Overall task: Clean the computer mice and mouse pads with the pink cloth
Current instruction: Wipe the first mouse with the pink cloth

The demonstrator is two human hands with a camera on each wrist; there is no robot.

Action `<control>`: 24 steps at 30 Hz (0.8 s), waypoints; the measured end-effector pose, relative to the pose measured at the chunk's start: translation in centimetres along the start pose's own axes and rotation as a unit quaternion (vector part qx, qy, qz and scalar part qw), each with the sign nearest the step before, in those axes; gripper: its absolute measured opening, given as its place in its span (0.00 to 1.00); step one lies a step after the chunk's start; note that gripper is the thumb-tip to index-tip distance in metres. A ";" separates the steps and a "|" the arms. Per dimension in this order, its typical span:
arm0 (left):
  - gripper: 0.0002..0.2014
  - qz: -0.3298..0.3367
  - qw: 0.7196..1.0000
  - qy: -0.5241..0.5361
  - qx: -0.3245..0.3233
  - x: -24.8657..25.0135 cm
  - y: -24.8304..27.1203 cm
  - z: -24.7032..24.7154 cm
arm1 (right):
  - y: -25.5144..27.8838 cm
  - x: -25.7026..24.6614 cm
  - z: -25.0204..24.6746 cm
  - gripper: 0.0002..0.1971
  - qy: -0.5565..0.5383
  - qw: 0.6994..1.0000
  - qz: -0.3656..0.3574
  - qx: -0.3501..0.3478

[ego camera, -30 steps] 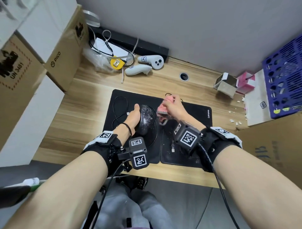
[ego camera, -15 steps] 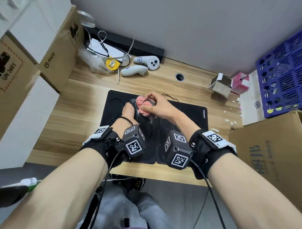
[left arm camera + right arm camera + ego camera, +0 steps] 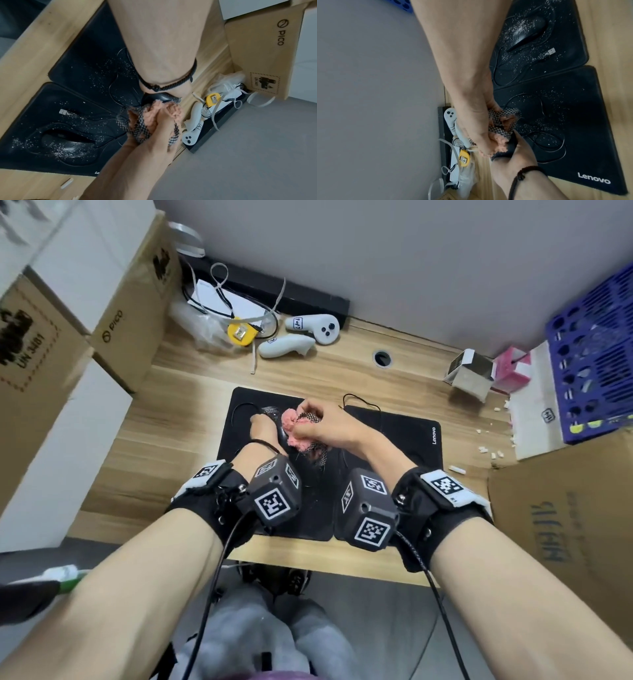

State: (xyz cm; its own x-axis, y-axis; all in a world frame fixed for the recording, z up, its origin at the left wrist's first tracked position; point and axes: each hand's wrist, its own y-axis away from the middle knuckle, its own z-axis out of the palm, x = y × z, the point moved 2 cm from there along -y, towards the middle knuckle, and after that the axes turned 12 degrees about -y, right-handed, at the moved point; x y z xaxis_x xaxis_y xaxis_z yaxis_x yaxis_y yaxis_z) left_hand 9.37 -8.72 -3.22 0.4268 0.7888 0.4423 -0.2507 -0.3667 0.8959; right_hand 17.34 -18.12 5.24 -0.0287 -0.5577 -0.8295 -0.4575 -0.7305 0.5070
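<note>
Nearest me, the two black fabric mouse pads lie side by side on the wooden bench [image 3: 178,392]. The right-hand mouse pad [image 3: 570,40], still speckled with white crumbs, carries a second black wired mouse [image 3: 527,35] and a loose USB plug [image 3: 551,51], neither yet wiped.

A second ago my right hand [image 3: 329,426] hung over the right pad, clear of the mouse. It has since crossed to the left, and the bunched pink cloth with a black-and-white mesh backing [image 3: 293,428] now presses against the glossy black computer mouse [image 3: 159,98]. My right fingers are curled tightly round the cloth. My left hand [image 3: 262,428] is wrapped round that mouse from its left side, holding it above the left-hand mouse pad [image 3: 239,419]. I judge the wiping of the first mouse has begun; the other mouse and both pads remain.

The left pad in the right wrist view reads "Lenovo", as does the right pad's far corner in the head view.

Farther off lie two white handheld controllers [image 3: 301,337], labels too small to read, and a yellow tape measure [image 3: 240,332]. At far left, a brown cardboard box [image 3: 130,313] says "PICO", with "UN 3481" on a stamp.
</note>
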 end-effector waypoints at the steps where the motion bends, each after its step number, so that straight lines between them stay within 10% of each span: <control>1: 0.22 -0.008 0.999 0.020 -0.025 -0.2 0.3 0.4 | 0.1 0.4 -0.2 0.10 0.000 1.000 0.002 0.009; 7: 0.11 0.021 0.970 -0.029 -0.239 -0.8 3.5 2.4 | -0.2 1.3 -1.6 0.25 -0.026 0.983 0.039 0.176; 16: 0.29 0.019 0.999 -0.024 -0.009 0.3 -0.1 1.7 | 2.1 1.5 -1.2 0.10 -0.026 0.998 0.048 0.020; 24: 0.17 0.023 0.978 -0.147 -0.144 -2.3 1.7 3.1 | 1.4 3.6 -3.1 0.12 -0.096 0.979 0.067 0.167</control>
State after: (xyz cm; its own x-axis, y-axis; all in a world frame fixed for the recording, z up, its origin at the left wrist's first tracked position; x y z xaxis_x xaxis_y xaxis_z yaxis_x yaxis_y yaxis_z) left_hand 10.68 -12.72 -2.58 0.6307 0.5826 0.5127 -0.4913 -0.2116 0.8449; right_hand 19.30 -22.37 3.75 -0.2601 -0.5318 -0.8059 -0.7019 -0.4691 0.5360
